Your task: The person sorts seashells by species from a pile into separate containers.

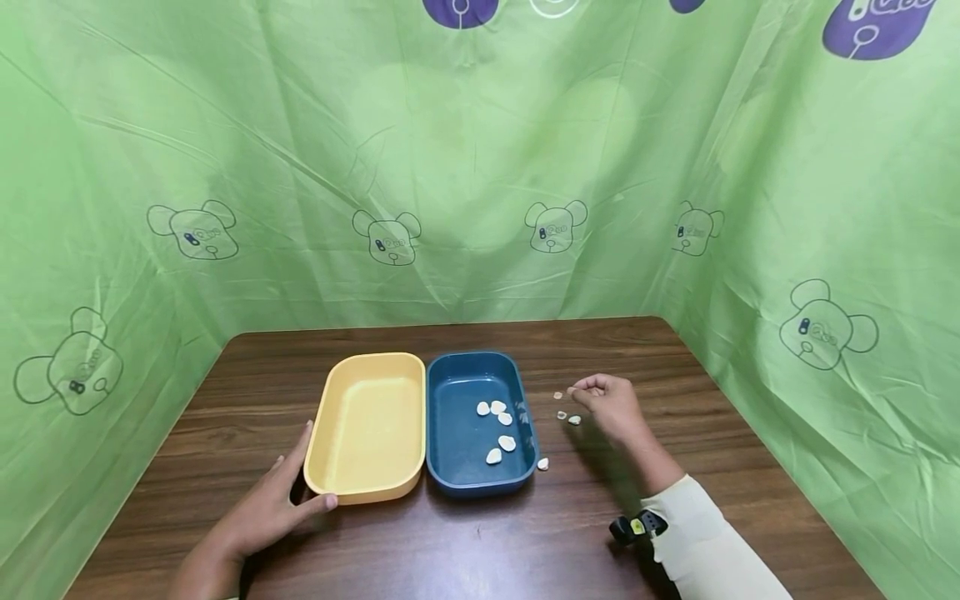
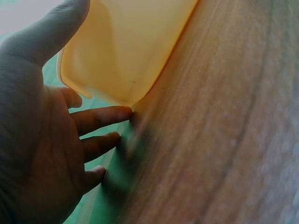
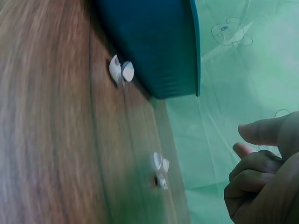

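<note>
Probably partway through shifting pale, shell-like pieces (image 1: 507, 443) between the blue tray (image 1: 452, 433), below the centre of the frame, and the wooden table (image 1: 420, 550); cannot tell in which direction. Can count 5 in that tray and 4 on the wood to its right: 3 grouped right of centre, 1 beside the tray's lower-right corner. Holding the right hand (image 1: 617, 410) just right of that group, with curled fingers; cannot tell whether pinching a piece. Resting the left hand (image 1: 262, 510) at lower left, with fingers apart, around a corner of the yellow tray (image 1: 365, 425). Likely needs next a light fingertip pinch, or a release if loaded.
</note>
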Available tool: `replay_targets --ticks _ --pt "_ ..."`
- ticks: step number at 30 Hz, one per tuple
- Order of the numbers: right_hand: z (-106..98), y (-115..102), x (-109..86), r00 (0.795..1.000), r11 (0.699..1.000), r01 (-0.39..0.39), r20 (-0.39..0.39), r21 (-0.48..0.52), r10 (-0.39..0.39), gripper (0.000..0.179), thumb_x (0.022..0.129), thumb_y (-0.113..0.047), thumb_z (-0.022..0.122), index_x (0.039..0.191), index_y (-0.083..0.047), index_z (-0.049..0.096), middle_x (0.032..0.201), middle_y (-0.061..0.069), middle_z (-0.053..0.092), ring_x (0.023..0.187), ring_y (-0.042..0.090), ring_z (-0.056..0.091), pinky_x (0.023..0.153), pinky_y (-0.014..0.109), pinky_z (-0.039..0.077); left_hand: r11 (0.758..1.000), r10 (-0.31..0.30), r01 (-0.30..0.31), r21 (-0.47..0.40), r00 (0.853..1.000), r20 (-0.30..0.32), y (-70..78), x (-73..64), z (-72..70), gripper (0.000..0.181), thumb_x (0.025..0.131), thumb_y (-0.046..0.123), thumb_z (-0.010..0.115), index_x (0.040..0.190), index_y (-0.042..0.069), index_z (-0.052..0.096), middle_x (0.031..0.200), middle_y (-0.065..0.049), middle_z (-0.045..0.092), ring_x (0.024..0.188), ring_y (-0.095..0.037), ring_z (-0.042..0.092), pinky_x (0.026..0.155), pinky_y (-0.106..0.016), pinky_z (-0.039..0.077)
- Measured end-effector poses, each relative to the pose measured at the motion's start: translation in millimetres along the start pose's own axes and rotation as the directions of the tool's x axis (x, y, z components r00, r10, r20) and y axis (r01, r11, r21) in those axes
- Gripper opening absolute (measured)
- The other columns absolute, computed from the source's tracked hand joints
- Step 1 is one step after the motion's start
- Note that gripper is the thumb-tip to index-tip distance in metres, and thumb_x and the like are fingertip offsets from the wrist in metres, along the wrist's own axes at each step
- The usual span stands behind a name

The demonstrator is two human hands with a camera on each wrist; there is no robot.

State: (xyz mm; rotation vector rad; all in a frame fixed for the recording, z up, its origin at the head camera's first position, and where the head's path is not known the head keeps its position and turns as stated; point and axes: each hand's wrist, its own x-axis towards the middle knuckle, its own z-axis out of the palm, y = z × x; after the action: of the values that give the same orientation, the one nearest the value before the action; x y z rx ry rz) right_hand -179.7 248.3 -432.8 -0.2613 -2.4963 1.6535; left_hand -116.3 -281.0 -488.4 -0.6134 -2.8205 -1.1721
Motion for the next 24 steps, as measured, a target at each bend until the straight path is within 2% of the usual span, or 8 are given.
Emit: replay_targets --ticks 5,10,15,20,24 --pt "-2.8 8.8 0.8 1.000 1.000 -0.020 0.016 0.005 0.020 0.018 0.097 -0.008 0.079 0.104 0.008 0.075 0.078 -0.007 0.076 0.067 0.002 0.056 0.058 0.019 0.044 1.000 -0.006 0.006 0.002 1.000 0.005 0.1 0.2 0.0 0.120 0.095 0.037 0.084 0.178 0.022 -0.001 0.178 -0.033 0.019 0.157 -0.055 0.028 0.117 -0.001 -0.006" --pt "-1.6 20.1 3.8 0.999 0.999 -0.024 0.033 0.037 0.023 0.022 0.096 -0.007 0.080 0.108 0.011 0.074 0.076 -0.007 0.073 0.066 0.006 0.058 0.057 0.020 0.046 1.000 -0.005 0.005 0.003 1.000 0.005 -0.6 0.4 -0.1 0.121 0.094 0.036 0.085 0.178 0.021 -0.001 0.178 -0.034 0.020 0.156 -0.057 0.029 0.116 0.000 -0.006" --pt "3.1 35.1 9.0 0.999 0.998 -0.021 0.032 0.067 0.019 0.024 0.094 -0.004 0.081 0.108 0.013 0.074 0.071 -0.008 0.065 0.063 0.003 0.052 0.056 0.018 0.043 1.000 0.009 -0.009 0.004 1.000 0.002 -1.3 0.2 0.7 0.122 0.093 0.033 0.086 0.178 0.018 0.001 0.177 -0.035 0.021 0.153 -0.062 0.032 0.114 0.002 -0.006" --pt "4.9 42.9 11.4 0.999 0.999 -0.010 0.045 0.039 0.008 0.028 0.091 -0.003 0.083 0.110 0.015 0.073 0.065 -0.009 0.057 0.060 0.002 0.050 0.054 0.018 0.042 1.000 0.017 -0.017 0.006 1.000 -0.001 -1.7 1.4 0.7 0.122 0.093 0.032 0.086 0.178 0.017 0.001 0.177 -0.035 0.020 0.154 -0.061 0.032 0.115 0.001 -0.006" --pt "2.0 45.7 11.8 0.996 1.000 -0.025 0.088 0.014 0.023 0.036 0.090 -0.002 0.083 0.118 0.016 0.072 0.060 -0.007 0.053 0.057 0.006 0.052 0.052 0.019 0.041 1.000 0.023 -0.023 0.005 1.000 0.000 -1.2 1.9 0.7 0.122 0.092 0.032 0.086 0.178 0.016 0.001 0.177 -0.035 0.021 0.153 -0.062 0.033 0.115 0.002 -0.006"
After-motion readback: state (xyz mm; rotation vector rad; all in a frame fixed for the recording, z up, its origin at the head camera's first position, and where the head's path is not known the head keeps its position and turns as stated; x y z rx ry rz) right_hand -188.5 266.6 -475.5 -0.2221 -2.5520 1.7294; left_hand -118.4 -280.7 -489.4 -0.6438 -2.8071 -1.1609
